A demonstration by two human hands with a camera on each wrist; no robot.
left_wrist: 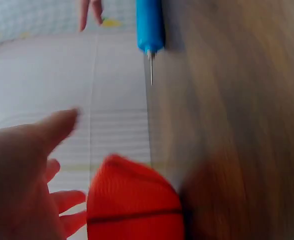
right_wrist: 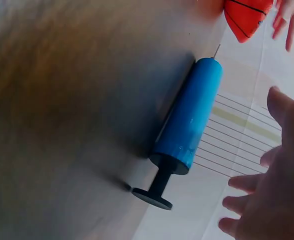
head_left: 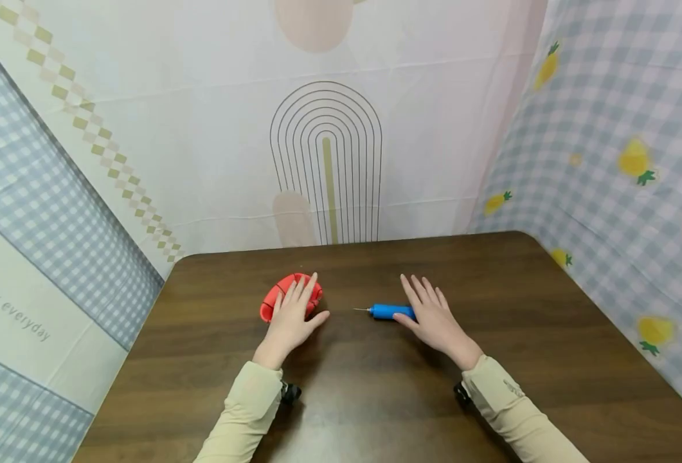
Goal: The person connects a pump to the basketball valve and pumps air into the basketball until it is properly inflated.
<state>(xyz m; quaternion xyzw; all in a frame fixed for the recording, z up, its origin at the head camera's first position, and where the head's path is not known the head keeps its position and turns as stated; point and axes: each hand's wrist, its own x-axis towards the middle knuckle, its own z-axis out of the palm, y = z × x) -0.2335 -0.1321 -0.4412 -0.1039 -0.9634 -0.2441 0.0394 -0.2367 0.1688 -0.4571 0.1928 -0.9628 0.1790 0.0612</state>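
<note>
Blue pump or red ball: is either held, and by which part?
Neither is held: the left hand is open near the red ball, the right hand near the blue pump.

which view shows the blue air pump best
Right wrist view: it shows the blue air pump from needle to black handle. In the head view, the right hand hides the handle; left wrist view has only needle and front barrel.

Left wrist view: red ball (left_wrist: 135, 196) cut off below.
</note>
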